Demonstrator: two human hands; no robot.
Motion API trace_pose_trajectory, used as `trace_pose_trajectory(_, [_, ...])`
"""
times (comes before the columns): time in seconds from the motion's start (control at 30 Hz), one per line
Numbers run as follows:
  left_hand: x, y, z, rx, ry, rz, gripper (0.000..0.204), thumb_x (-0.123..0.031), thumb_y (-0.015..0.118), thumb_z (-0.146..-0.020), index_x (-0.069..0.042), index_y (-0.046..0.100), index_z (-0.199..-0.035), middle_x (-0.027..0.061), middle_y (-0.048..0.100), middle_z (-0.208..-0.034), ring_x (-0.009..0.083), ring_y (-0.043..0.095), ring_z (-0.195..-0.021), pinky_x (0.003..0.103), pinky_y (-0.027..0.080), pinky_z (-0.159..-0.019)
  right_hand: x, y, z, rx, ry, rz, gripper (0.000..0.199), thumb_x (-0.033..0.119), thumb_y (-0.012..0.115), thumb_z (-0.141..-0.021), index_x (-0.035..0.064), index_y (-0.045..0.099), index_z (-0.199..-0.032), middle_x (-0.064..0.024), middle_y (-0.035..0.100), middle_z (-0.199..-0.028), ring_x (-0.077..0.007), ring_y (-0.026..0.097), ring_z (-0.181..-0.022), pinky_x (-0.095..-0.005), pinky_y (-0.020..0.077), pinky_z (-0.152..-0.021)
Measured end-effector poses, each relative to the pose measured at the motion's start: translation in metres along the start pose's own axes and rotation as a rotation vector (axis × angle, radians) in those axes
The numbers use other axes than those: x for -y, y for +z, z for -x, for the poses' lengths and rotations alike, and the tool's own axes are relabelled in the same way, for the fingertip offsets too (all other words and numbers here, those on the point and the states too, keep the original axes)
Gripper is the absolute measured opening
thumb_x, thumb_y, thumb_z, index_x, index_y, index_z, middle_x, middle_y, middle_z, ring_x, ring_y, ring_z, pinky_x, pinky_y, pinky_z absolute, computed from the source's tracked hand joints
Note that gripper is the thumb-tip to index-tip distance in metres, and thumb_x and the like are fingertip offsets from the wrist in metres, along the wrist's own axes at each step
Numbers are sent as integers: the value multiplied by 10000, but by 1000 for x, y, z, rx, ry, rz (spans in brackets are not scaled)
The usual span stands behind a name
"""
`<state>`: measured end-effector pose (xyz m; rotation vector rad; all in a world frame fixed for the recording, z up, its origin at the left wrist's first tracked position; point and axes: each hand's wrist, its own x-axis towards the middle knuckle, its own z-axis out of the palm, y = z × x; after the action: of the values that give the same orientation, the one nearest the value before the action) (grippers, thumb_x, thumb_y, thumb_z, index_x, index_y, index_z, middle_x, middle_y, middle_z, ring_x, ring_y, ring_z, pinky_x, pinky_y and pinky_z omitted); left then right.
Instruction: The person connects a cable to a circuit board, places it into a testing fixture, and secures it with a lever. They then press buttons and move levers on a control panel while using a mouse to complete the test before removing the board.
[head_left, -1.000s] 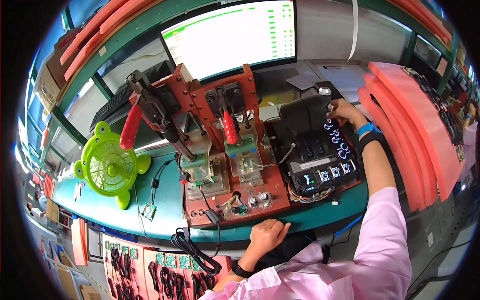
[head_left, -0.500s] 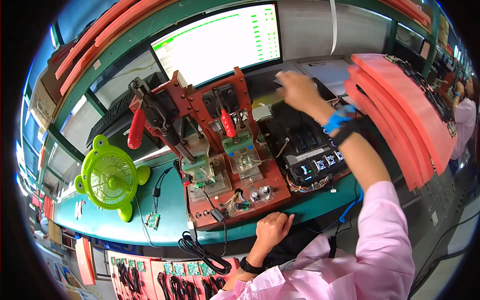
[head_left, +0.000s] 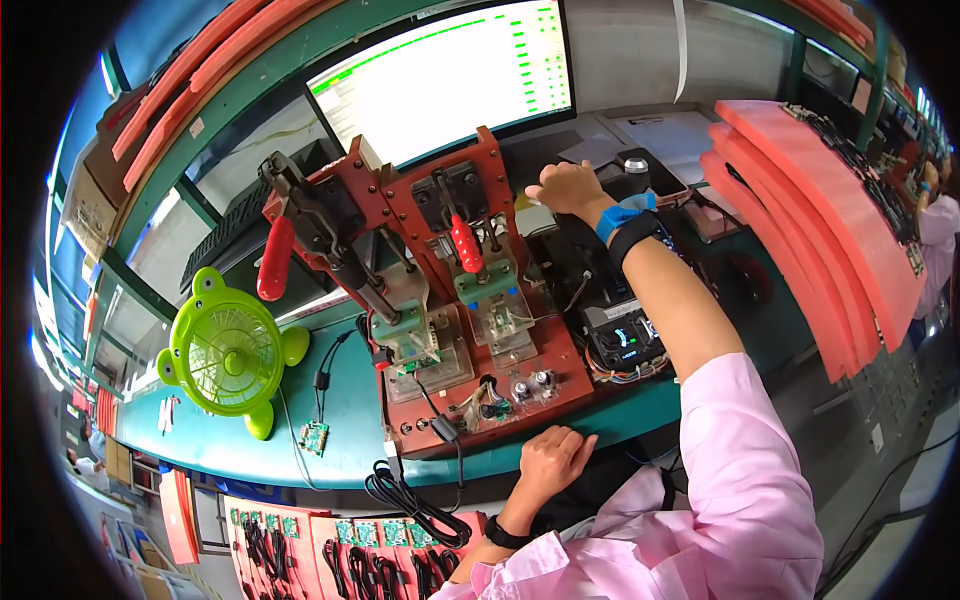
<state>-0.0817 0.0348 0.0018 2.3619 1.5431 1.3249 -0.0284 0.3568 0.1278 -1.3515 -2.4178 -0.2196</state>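
My right hand (head_left: 568, 190), with a blue band and a black band at its wrist, reaches over the back of a black electronic unit (head_left: 622, 335) with lit dials. Its fingers are curled together near the red press frame; what they hold, if anything, is hidden. At the bench's front edge my left hand (head_left: 553, 460) rests loosely closed, nothing visible in it. Beside it stands a red test fixture (head_left: 540, 385) with two toggle clamps with red handles (head_left: 466, 244). Under the left clamp sits a green circuit board (head_left: 425, 358) in a clear holder, with a black cable (head_left: 440, 425) running from the fixture.
A green frog-shaped fan (head_left: 232, 362) and a loose circuit board (head_left: 314, 437) are on the bench at left. A lit monitor (head_left: 440, 85) stands behind. Pink foam sheets (head_left: 790, 220) are stacked at right. Boards and coiled cables lie on a foam tray (head_left: 310, 530) below.
My right hand has moved slightly down and left, uncovering a silver-topped object behind it. My left hand keeps its place at the bench edge. The view has shifted slightly.
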Motion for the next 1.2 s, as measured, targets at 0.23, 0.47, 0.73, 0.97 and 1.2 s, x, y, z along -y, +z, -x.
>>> trace_pose_trajectory(0.23, [-4,0,2,9,-15,-23,291,-127,677,-697,-68,445,-532,63,445,-510,233,469,-450,334,367,-403,4,9,-3,89,78,-64,496,522,471,-784,67,625,-906,-138,624,-916,-293,578,-917,-438,387,-826])
trace_pose_trajectory(0.47, [-6,1,3,-21,-47,-88,296,-140,671,-708,-69,447,-527,63,457,-511,236,484,-457,336,376,-406,12,-7,-4,260,103,-120,613,609,388,-789,78,627,-979,-144,599,-1027,-287,553,-992,-423,358,-863])
trace_pose_trajectory(0.73, [-5,2,2,-45,-41,-84,304,-161,657,-726,-66,446,-528,67,461,-514,245,490,-466,342,384,-413,-2,-55,54,287,-234,-188,653,628,306,-819,82,655,-898,-103,643,-863,-281,566,-947,-500,296,-918])
trace_pose_trajectory(0.97, [-1,-1,5,-52,-36,-88,313,-176,651,-733,-66,441,-528,67,456,-514,248,491,-474,347,383,-416,-3,-70,157,19,-537,-37,631,258,583,-765,85,300,-1302,-227,259,-1335,-373,300,-1221,-530,239,-977])
trace_pose_trajectory(1.2, [-8,2,3,-44,-33,-73,307,-162,656,-726,-64,440,-531,70,453,-517,248,483,-477,350,379,-421,-2,-53,67,78,-339,265,915,98,669,-632,114,136,-1376,-193,158,-1397,-384,222,-1262,-495,269,-986])
